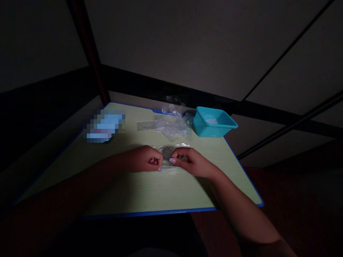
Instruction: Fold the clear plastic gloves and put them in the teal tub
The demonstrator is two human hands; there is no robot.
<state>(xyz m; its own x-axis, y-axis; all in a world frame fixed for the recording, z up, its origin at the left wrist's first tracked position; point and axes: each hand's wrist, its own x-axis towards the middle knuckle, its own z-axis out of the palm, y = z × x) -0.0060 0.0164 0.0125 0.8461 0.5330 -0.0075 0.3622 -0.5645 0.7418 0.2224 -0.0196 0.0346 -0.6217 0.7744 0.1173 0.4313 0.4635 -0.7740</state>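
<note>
My left hand [146,159] and my right hand [189,161] rest on a pale green table [150,191], fingers curled. Between them lies a small clear plastic bag [168,152] with something dark inside. Both hands pinch its near edge, one at each side. The room is dim and the bag's contents are hard to make out.
A heap of clear plastic bags [170,125] lies further back. A teal plastic tub [213,122] stands at the back right. A blurred-out object [104,125] sits at the back left. The table has a blue rim [150,213] and dark floor around it.
</note>
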